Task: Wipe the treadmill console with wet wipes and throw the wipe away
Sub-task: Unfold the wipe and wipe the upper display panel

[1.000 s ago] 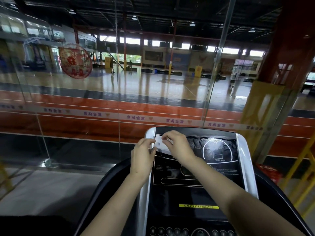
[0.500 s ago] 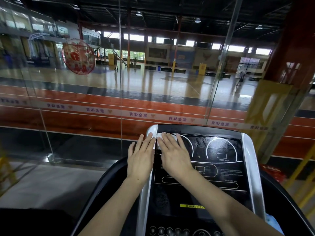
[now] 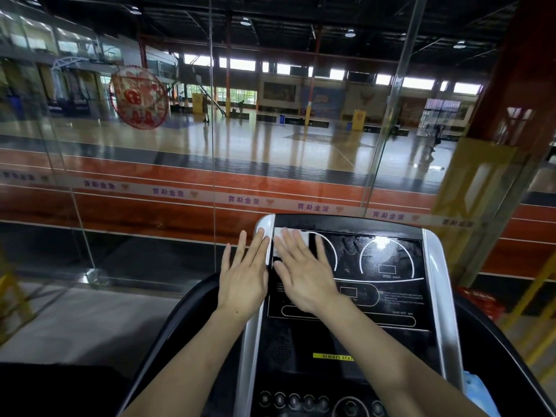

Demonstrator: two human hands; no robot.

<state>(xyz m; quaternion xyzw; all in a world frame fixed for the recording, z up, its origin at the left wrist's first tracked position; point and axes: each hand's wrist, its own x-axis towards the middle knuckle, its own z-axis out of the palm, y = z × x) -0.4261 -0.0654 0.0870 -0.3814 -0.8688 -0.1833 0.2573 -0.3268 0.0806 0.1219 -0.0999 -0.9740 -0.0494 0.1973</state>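
Observation:
The treadmill console is a black panel with white dial outlines and silver side rails, seen low in the middle of the head view. A white wet wipe lies flat on the panel's top left corner, mostly hidden under my right hand, which presses on it with straight, spread fingers. My left hand lies flat beside it with straight fingers, its fingertips on the left silver rail.
A glass wall stands just beyond the console, with a sports hall behind it. Round buttons line the console's lower edge. A blue packet shows at the right rail. Yellow railings stand at the far right.
A second ago both hands pinched and spread the wipe at the console's top left. They have since flattened onto it, and now the right hand presses the wipe while the view has shifted slightly.

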